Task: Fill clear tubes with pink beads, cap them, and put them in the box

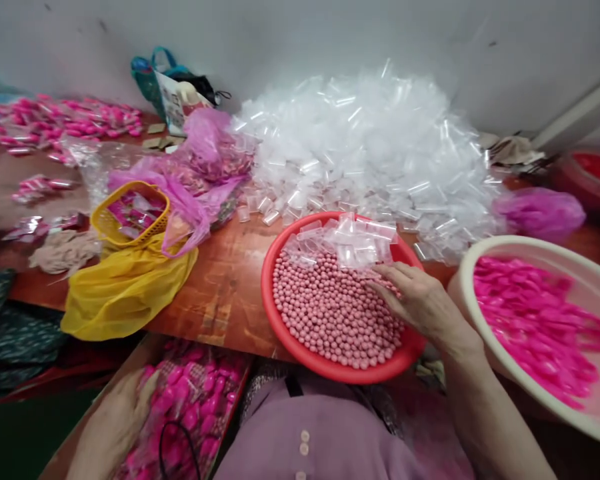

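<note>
My right hand (420, 300) reaches over the right side of a red basin (269, 293), its fingers stretched out and apart. The fingertips are close to small round pink beads (335, 313) and a few clear plastic tubes (350, 243) lying on them; whether they touch is unclear. At the lower left my left hand (123, 413) rests over a box (115, 367) of bright pink-ended filled tubes (200, 393). Its fingers look loosely extended, somewhat blurred, with nothing visible in them.
Behind the basin rises a big heap of clear tubes (360, 140). A cream tub (465, 280) of bright pink plastic pieces (535, 327) stands at the right. On the left are a yellow basket (103, 223), yellow cloth (125, 293), purple bag (205, 140) and piled pink tubes (70, 120).
</note>
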`<state>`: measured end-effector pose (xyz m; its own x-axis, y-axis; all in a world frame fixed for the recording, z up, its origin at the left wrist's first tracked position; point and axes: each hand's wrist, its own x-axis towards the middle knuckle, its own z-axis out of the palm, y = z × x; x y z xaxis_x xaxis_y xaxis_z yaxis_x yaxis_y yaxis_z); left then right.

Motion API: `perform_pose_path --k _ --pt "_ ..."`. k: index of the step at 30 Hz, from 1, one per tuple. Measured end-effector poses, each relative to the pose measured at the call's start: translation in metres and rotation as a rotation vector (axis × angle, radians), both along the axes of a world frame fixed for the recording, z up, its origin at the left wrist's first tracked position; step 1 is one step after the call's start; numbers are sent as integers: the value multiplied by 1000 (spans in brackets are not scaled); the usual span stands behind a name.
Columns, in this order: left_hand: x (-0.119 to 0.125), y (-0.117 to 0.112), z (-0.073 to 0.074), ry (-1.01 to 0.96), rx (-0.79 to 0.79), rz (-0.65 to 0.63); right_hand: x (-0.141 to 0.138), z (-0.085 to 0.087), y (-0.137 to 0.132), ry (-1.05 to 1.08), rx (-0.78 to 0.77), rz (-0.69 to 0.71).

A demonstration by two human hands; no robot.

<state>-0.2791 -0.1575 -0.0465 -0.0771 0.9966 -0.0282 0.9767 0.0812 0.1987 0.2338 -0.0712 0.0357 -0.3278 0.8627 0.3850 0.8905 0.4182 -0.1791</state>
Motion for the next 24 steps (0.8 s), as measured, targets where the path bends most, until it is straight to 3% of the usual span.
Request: perform_pose_path --k 3,5,7,9,12,16,20,24 --pt "44 37 22 -288 61 41 4 0 15 27 -6 -23" --pt "91 70 40 -478 94 -49 0 0 26 2 -47 -8" --pt "142 104 55 -524 215 -236 -11 1 35 -66 -122 -2" --pt "188 133 64 -500 314 -501 -25 4 41 -158 -190 -26" --pt "235 163 66 -291 305 -812 -44 10 47 -276 -315 -57" --pt "257 180 63 -85 236 -931 -46 17 54 -255 -435 -85" --pt "261 188 66 -103 140 -968 -41 17 60 -200 -482 -34" --pt "264 192 71 -99 16 -1002 -47 10 59 -192 -415 -97"
